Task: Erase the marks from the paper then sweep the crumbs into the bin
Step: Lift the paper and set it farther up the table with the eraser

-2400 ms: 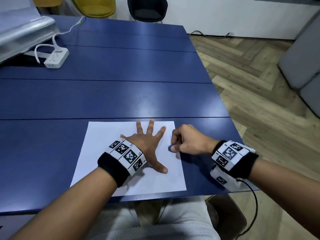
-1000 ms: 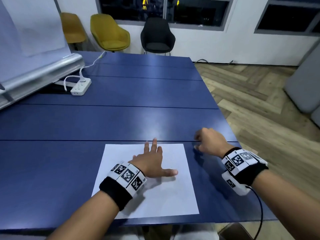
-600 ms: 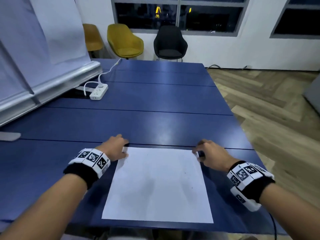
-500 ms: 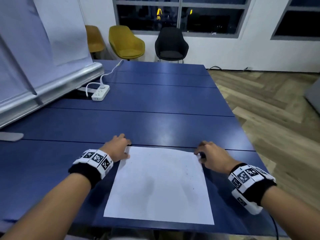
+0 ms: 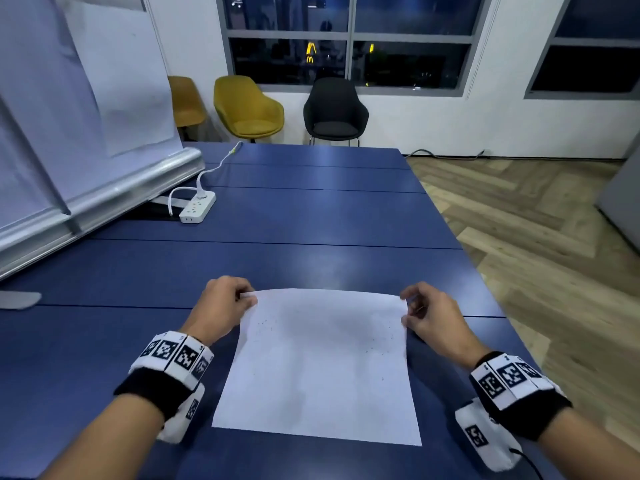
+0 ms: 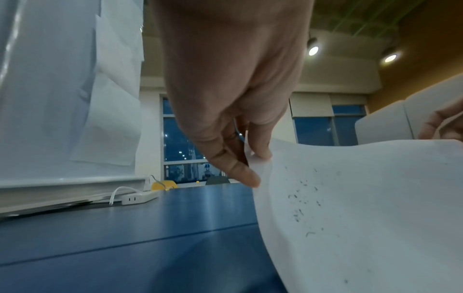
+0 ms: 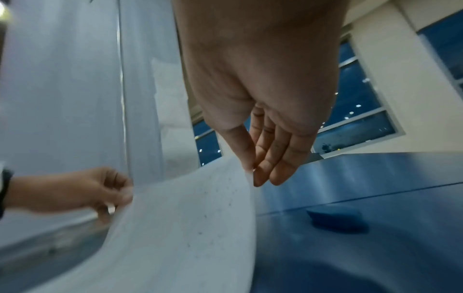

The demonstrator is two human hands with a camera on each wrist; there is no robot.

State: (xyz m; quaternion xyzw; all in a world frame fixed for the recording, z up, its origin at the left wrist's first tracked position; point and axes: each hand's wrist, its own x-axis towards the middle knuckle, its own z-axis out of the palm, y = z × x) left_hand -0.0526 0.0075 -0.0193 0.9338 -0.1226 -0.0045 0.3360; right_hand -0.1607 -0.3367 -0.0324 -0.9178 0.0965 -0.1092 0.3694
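Blue counter: both hands, left and right, pinch the paper's far corners, lifting crumbs; next, carry it level binward.

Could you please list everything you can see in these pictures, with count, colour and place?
paper: one, white, near edge of the table, far corners lifted
crumbs: many, dark specks, scattered on the paper
eraser: one, blue, on the table right of the paper
table: one, blue
power strip: one, white, far left on the table
chairs: three, two yellow and one black, by the far wall
left hand: pinches the paper's far left corner
right hand: pinches the paper's far right corner
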